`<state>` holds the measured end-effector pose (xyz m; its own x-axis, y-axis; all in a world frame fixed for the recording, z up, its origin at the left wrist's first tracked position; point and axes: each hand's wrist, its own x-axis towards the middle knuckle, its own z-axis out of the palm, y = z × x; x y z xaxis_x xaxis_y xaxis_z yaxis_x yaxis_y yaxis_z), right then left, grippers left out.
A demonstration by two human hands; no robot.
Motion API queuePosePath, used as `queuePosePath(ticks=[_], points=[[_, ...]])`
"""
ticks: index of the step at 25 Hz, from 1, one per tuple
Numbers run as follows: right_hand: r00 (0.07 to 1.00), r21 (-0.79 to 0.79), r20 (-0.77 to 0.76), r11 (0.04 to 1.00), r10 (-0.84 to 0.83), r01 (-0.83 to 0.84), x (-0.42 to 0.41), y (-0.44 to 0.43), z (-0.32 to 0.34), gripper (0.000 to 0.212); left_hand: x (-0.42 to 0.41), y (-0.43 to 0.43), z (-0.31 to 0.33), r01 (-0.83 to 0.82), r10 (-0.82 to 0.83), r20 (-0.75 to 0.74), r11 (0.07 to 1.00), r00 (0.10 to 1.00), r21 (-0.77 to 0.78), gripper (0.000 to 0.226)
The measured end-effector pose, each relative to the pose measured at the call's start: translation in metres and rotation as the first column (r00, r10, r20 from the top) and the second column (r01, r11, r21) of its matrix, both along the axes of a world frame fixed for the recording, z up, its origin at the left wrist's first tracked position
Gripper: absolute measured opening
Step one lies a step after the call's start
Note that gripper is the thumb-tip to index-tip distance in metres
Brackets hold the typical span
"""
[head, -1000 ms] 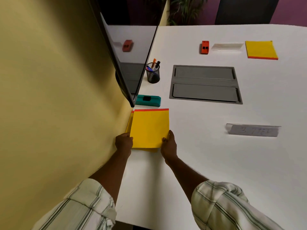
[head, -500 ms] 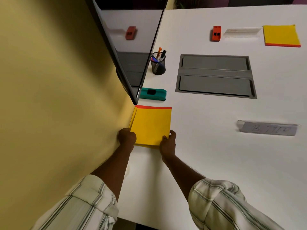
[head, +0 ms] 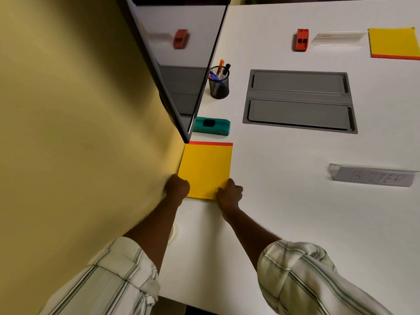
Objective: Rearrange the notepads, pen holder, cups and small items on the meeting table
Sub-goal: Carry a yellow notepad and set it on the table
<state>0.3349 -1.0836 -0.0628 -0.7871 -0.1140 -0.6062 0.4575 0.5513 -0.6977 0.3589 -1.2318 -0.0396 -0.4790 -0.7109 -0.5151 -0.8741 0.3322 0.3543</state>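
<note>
A yellow notepad (head: pixel 205 169) with a red top strip lies flat on the white table (head: pixel 284 201), against the yellow wall. My left hand (head: pixel 178 186) grips its near left corner with curled fingers. My right hand (head: pixel 229 193) grips its near right corner. A black mesh pen holder (head: pixel 218 84) with several pens stands beyond it. A second yellow notepad (head: pixel 394 43) lies at the far right. A green eraser block (head: pixel 211 126) sits just past the held notepad.
A dark wall-mounted screen (head: pixel 181 71) juts over the table's left edge. A grey cable hatch (head: pixel 300 101) is set into the table's middle. An orange stapler-like item (head: pixel 301 39) and two clear name plates (head: pixel 372 176) (head: pixel 336 38) lie further out.
The view has tilted down and closer. Both hands stay on the notepad's near corners, and the notepad sits slightly nearer the wall.
</note>
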Motion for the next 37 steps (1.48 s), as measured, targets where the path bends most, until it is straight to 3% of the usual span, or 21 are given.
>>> queuePosePath(ticks=[11,24,28,33,37], points=[[1.0,0.012,-0.01,1.0,-0.003,0.003,0.003,-0.003,0.0,0.037,0.004,0.016,0.003,0.263,-0.245,0.097,0.88,0.965,-0.395,0.028],[0.997,0.083,-0.001,0.994,0.071,-0.071,0.007,-0.007,-0.006,0.037,0.019,0.009,-0.009,0.414,-0.393,0.134,0.886,0.91,-0.211,0.035],[0.977,0.164,-0.018,0.965,0.211,-0.206,0.008,-0.006,-0.007,0.055,0.02,0.008,-0.014,0.469,-0.445,0.16,0.865,0.881,-0.177,0.048],[0.839,0.408,-0.228,0.831,0.495,-0.379,0.017,0.003,-0.017,0.059,0.026,0.008,-0.025,0.644,-0.566,0.333,0.737,0.754,-0.205,0.053],[0.74,0.518,-0.264,0.738,0.619,-0.432,0.019,0.011,-0.023,0.06,0.029,0.012,-0.028,0.609,-0.526,0.347,0.768,0.777,-0.2,0.062]])
